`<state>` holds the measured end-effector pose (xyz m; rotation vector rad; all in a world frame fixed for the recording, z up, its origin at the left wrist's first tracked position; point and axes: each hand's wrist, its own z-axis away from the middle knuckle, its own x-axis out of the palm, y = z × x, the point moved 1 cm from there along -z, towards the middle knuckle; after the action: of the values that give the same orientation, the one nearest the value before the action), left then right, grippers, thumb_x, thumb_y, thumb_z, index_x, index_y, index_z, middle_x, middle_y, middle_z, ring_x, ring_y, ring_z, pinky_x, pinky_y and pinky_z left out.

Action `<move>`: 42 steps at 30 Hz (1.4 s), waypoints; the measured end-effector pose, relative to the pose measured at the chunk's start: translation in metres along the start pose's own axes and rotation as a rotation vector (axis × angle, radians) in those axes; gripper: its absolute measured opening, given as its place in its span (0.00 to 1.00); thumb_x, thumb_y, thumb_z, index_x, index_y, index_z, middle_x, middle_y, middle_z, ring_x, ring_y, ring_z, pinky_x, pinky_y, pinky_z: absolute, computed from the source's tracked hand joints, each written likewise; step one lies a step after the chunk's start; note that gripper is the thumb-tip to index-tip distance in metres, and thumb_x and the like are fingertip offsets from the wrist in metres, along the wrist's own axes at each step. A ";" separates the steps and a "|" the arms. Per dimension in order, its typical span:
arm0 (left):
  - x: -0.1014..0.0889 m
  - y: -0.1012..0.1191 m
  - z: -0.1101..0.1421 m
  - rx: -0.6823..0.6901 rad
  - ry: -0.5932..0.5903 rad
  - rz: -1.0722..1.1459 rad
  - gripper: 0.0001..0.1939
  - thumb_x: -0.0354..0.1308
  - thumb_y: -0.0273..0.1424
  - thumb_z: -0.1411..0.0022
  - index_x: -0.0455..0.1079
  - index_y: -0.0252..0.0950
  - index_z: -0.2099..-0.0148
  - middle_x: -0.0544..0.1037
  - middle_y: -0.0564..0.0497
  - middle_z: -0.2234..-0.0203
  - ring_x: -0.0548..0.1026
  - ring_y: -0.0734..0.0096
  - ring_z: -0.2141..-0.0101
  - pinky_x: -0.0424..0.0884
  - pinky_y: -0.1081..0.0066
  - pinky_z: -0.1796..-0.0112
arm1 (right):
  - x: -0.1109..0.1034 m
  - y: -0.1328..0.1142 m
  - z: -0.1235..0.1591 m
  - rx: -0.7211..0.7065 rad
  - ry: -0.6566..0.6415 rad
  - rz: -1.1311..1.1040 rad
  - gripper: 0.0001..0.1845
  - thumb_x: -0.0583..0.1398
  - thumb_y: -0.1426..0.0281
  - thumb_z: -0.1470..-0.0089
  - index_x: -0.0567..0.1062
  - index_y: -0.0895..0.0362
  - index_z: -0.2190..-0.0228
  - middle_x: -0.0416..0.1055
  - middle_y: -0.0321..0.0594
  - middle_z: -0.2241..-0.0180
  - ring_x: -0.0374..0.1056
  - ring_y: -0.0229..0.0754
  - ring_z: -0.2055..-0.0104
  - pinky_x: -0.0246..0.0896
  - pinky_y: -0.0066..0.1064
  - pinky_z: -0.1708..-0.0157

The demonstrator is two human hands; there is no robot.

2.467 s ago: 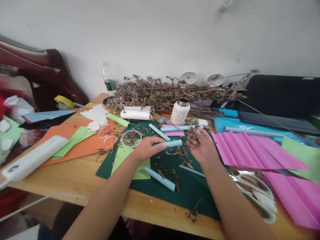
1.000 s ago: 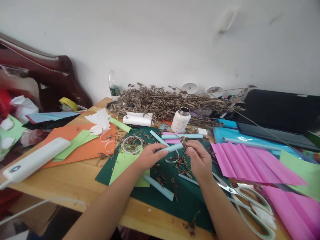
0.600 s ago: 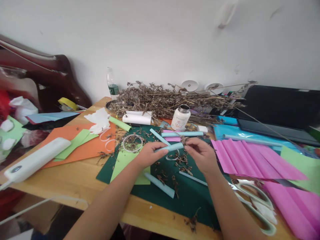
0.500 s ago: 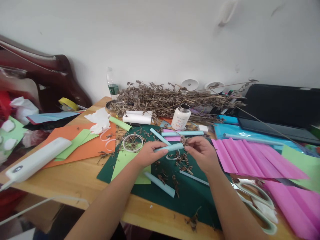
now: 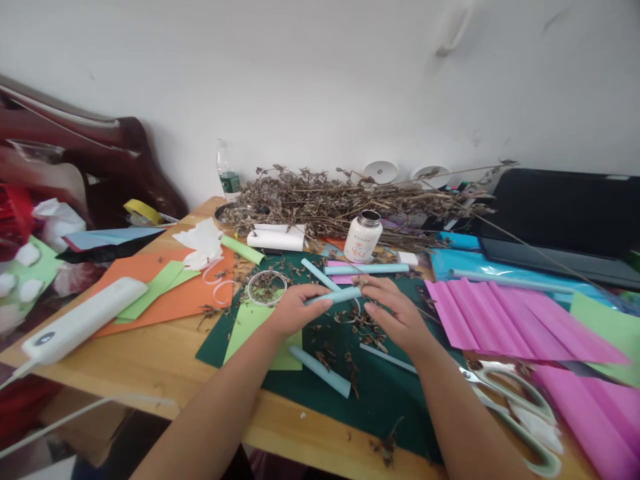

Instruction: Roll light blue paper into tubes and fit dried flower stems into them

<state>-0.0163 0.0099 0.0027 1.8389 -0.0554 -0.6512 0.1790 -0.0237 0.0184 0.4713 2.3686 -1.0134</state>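
Observation:
My left hand [image 5: 295, 310] is closed around a light-blue rolled paper tube [image 5: 343, 295], held nearly level above the green cutting mat [image 5: 395, 420]. At the tube's right end is my right hand [image 5: 395, 310], thumb and fingers apart, fingertips close to or touching the rim. Bits of dried leaf show at that end, partly hidden by the fingers. Below the hands lie crumbled dried leaves [image 5: 367, 323], a second blue tube [image 5: 320, 371] and a thin blue tube [image 5: 387, 358]. Beyond them, another blue tube [image 5: 367, 269] lies in front of a white open bottle [image 5: 363, 237].
A bundle of dried plant stems [image 5: 320, 197] runs along the wall. To the right lie scissors [image 5: 510, 393], pink crepe paper [image 5: 500, 320] and a black laptop [image 5: 560, 220]. On the left are a white corded device [image 5: 85, 320], orange paper [image 5: 165, 287] and a tape roll [image 5: 143, 212].
My right hand's fingers, bunched at the tube's right end before, are now spread apart there. The left hand still holds the tube, which has shifted slightly left.

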 end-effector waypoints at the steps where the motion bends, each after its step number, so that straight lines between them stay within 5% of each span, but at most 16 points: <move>1: 0.000 0.000 0.000 0.002 -0.010 -0.003 0.13 0.52 0.35 0.49 0.71 0.31 0.65 0.76 0.49 0.71 0.71 0.69 0.70 0.65 0.74 0.68 | 0.001 0.000 0.000 0.017 0.019 -0.016 0.09 0.53 0.75 0.51 0.71 0.53 0.67 0.67 0.42 0.59 0.61 0.45 0.55 0.57 0.38 0.56; 5: 0.001 0.001 -0.002 0.012 -0.011 0.035 0.14 0.53 0.36 0.49 0.71 0.32 0.64 0.76 0.49 0.70 0.71 0.69 0.69 0.65 0.74 0.67 | 0.005 -0.001 -0.001 0.095 0.200 -0.134 0.06 0.55 0.75 0.52 0.71 0.53 0.73 0.66 0.39 0.67 0.64 0.39 0.63 0.60 0.33 0.63; 9: 0.003 0.002 -0.003 -0.021 -0.041 0.022 0.14 0.54 0.36 0.50 0.71 0.30 0.67 0.75 0.49 0.74 0.70 0.71 0.72 0.64 0.75 0.71 | 0.007 0.000 -0.002 0.158 0.335 -0.310 0.12 0.57 0.75 0.55 0.67 0.51 0.65 0.64 0.38 0.64 0.63 0.35 0.71 0.61 0.29 0.73; 12: 0.004 0.001 -0.003 -0.026 -0.081 0.001 0.13 0.54 0.36 0.50 0.71 0.30 0.68 0.74 0.50 0.77 0.69 0.73 0.74 0.63 0.76 0.73 | 0.002 0.001 -0.003 0.161 0.257 -0.263 0.18 0.56 0.76 0.54 0.64 0.49 0.60 0.64 0.39 0.61 0.63 0.35 0.72 0.60 0.28 0.76; 15: 0.004 0.002 -0.003 -0.027 -0.101 0.022 0.14 0.53 0.36 0.50 0.71 0.30 0.68 0.74 0.50 0.76 0.69 0.73 0.73 0.63 0.76 0.72 | -0.003 0.000 -0.003 0.067 0.150 -0.037 0.11 0.54 0.76 0.52 0.69 0.51 0.66 0.68 0.38 0.66 0.65 0.38 0.67 0.62 0.32 0.68; 20: 0.003 0.002 -0.003 -0.035 -0.101 0.061 0.15 0.53 0.37 0.49 0.71 0.31 0.66 0.74 0.49 0.74 0.69 0.72 0.72 0.64 0.76 0.71 | -0.004 -0.002 0.000 0.089 0.227 0.118 0.06 0.56 0.74 0.53 0.70 0.52 0.70 0.71 0.36 0.72 0.66 0.38 0.70 0.62 0.31 0.70; 30: 0.004 0.001 -0.003 -0.040 -0.060 0.159 0.15 0.53 0.38 0.50 0.71 0.30 0.66 0.74 0.49 0.74 0.69 0.72 0.72 0.64 0.75 0.71 | -0.005 -0.005 0.001 0.012 0.223 -0.066 0.07 0.56 0.75 0.54 0.71 0.52 0.71 0.70 0.37 0.71 0.66 0.40 0.65 0.62 0.33 0.64; 39: 0.003 0.000 -0.002 -0.052 -0.079 0.142 0.16 0.53 0.38 0.50 0.72 0.31 0.66 0.74 0.49 0.75 0.67 0.73 0.74 0.63 0.75 0.72 | -0.002 -0.004 0.000 0.100 -0.016 -0.115 0.09 0.55 0.74 0.53 0.72 0.52 0.67 0.67 0.41 0.63 0.64 0.42 0.63 0.61 0.35 0.64; 42: 0.002 0.000 -0.003 -0.057 -0.079 0.156 0.16 0.53 0.39 0.50 0.72 0.31 0.67 0.73 0.50 0.75 0.67 0.73 0.74 0.62 0.76 0.73 | 0.003 -0.004 0.000 0.105 0.084 -0.161 0.08 0.54 0.74 0.52 0.72 0.52 0.70 0.66 0.39 0.67 0.64 0.40 0.65 0.61 0.33 0.67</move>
<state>-0.0133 0.0115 0.0025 1.7345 -0.2279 -0.6090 0.1745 -0.0263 0.0188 0.3719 2.4690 -1.2169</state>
